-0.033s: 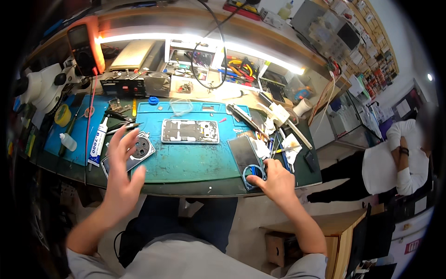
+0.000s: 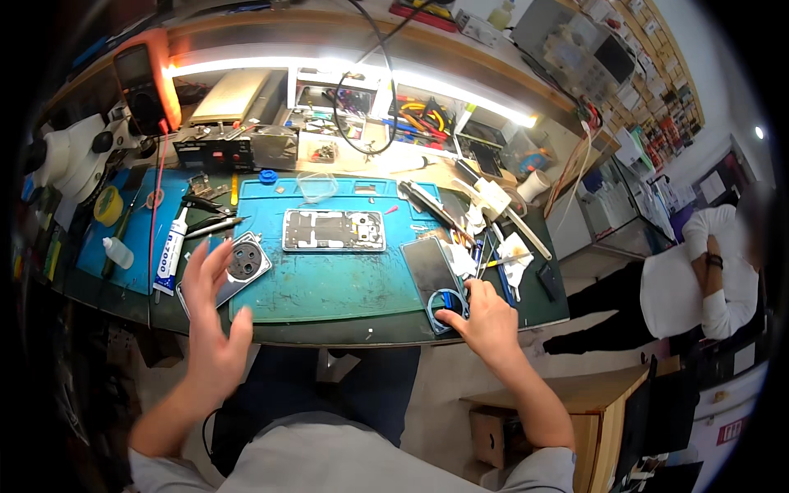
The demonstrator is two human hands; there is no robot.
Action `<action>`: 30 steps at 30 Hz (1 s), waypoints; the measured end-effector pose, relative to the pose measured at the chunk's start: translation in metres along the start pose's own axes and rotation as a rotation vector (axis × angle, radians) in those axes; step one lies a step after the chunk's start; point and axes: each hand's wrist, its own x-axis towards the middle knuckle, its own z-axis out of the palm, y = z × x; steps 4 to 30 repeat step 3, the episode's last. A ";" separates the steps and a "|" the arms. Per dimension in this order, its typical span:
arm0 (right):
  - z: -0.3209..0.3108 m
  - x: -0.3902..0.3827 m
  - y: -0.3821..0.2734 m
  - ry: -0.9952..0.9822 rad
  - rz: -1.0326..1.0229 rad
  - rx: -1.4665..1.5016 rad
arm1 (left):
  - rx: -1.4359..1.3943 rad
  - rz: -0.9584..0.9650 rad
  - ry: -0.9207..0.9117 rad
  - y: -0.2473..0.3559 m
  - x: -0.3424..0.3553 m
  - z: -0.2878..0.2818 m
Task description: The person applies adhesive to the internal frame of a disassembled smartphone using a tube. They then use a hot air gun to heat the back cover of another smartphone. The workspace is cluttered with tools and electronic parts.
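Observation:
My left hand (image 2: 212,316) hovers over the near left of the bench, fingers and thumb spread, holding nothing. Partly behind it lies a phone back cover (image 2: 246,261) with a round camera ring. At the right, my right hand (image 2: 486,323) is by a blue ring (image 2: 446,306) and the lower end of a dark flat phone-sized panel (image 2: 425,261). Its thumb stands apart from the curled fingers, whose tips are partly hidden; nothing shows gripped. Between the hands, an opened phone (image 2: 334,231) with bare inner parts lies on the blue-green mat (image 2: 329,287).
Left of the mat are a glue tube (image 2: 170,253), pliers and tweezers (image 2: 212,226) and a small white bottle (image 2: 118,252). Tools and crumpled tissue (image 2: 514,251) crowd the right. A microscope (image 2: 74,156) stands far left. A person (image 2: 678,283) with folded arms stands at right.
My left hand has shifted slightly down, its fingers a little to the left. My right hand stays by the blue ring. The whole view has moved slightly.

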 end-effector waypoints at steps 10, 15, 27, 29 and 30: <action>0.003 -0.002 0.009 -0.108 0.105 0.293 | 0.112 0.027 0.169 -0.040 -0.061 0.019; 0.003 -0.002 0.009 -0.108 0.105 0.293 | 0.112 0.027 0.169 -0.040 -0.061 0.019; 0.003 -0.002 0.009 -0.108 0.105 0.293 | 0.112 0.027 0.169 -0.040 -0.061 0.019; 0.003 -0.002 0.009 -0.108 0.105 0.293 | 0.112 0.027 0.169 -0.040 -0.061 0.019; 0.003 -0.002 0.009 -0.108 0.105 0.293 | 0.112 0.027 0.169 -0.040 -0.061 0.019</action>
